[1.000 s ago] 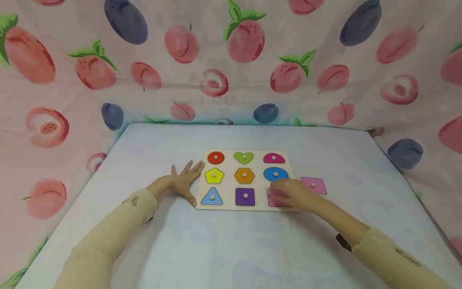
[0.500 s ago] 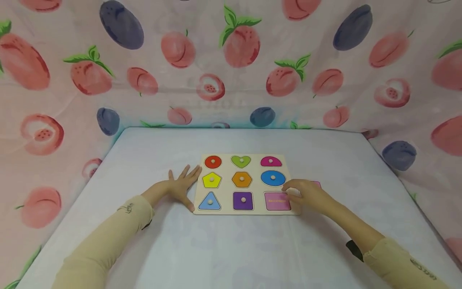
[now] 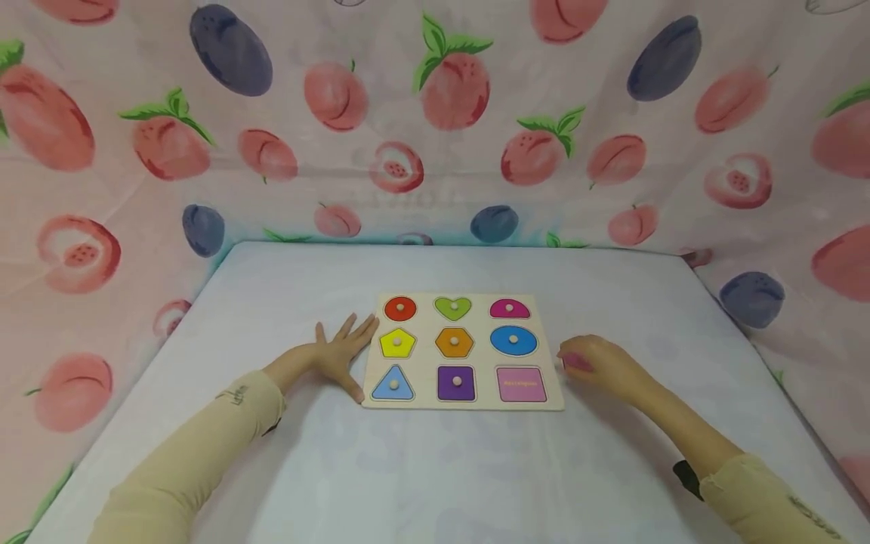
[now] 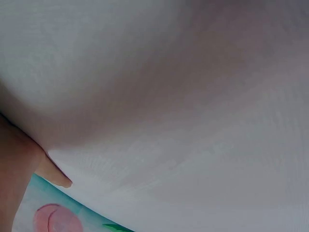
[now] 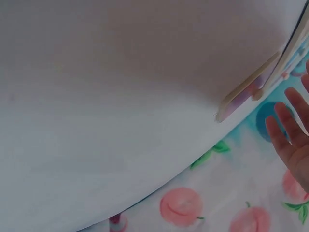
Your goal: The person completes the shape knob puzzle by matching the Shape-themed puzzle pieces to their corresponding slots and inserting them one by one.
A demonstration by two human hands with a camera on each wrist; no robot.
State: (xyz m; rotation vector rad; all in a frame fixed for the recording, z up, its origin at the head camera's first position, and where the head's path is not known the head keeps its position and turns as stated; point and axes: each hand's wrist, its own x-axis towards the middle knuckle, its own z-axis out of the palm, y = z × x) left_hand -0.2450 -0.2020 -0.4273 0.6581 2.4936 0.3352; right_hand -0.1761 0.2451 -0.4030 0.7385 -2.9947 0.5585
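Observation:
A wooden shape puzzle board [image 3: 423, 363] lies on the table, with knobbed coloured pieces in most of its recesses. Its bottom right recess [image 3: 521, 394] shows a bare pink bottom with faint lettering. My left hand [image 3: 333, 357] rests with spread fingers at the board's left edge. Just right of the board, my right hand [image 3: 607, 367] is over a pink rectangular piece [image 3: 576, 361], covering much of it. In the right wrist view, this puzzle piece [image 5: 244, 98] lies flat on the table, knob [image 5: 257, 94] up. The right fingers [image 5: 289, 121] look extended and apart from the knob.
The white-covered table [image 3: 435, 476] extends around the board. A fruit-print cloth [image 3: 435, 181] hangs behind it and at both sides. The left wrist view shows mostly the white table surface [image 4: 193, 169] in shadow.
My right hand has moved right, from over the board's bottom right recess to the pink piece beside the board. The recess is uncovered now. My left hand stays at the board's edge.

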